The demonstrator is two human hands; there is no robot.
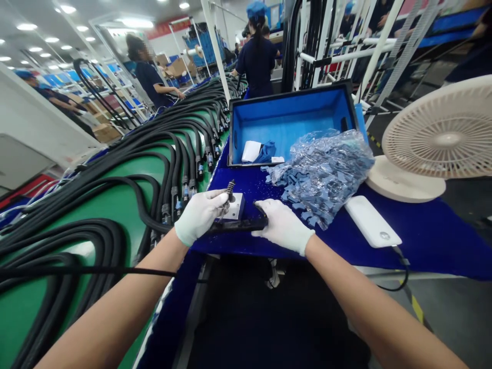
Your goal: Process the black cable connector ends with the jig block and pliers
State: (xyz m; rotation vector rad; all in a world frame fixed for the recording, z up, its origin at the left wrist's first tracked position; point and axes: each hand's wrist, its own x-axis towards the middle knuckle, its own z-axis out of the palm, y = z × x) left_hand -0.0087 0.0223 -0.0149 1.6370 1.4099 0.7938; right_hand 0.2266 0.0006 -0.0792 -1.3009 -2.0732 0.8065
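Fingers of my left hand [202, 212] pinch a spring-coiled metal piece [230, 188]; my right hand [283, 224] grips a black bar [244, 224], handling seemingly midway, what remains unclear.

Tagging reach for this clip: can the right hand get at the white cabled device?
Probably yes: the right hand holds the black part, but bare blue cloth leaves a way past the plastic bag to the white device.
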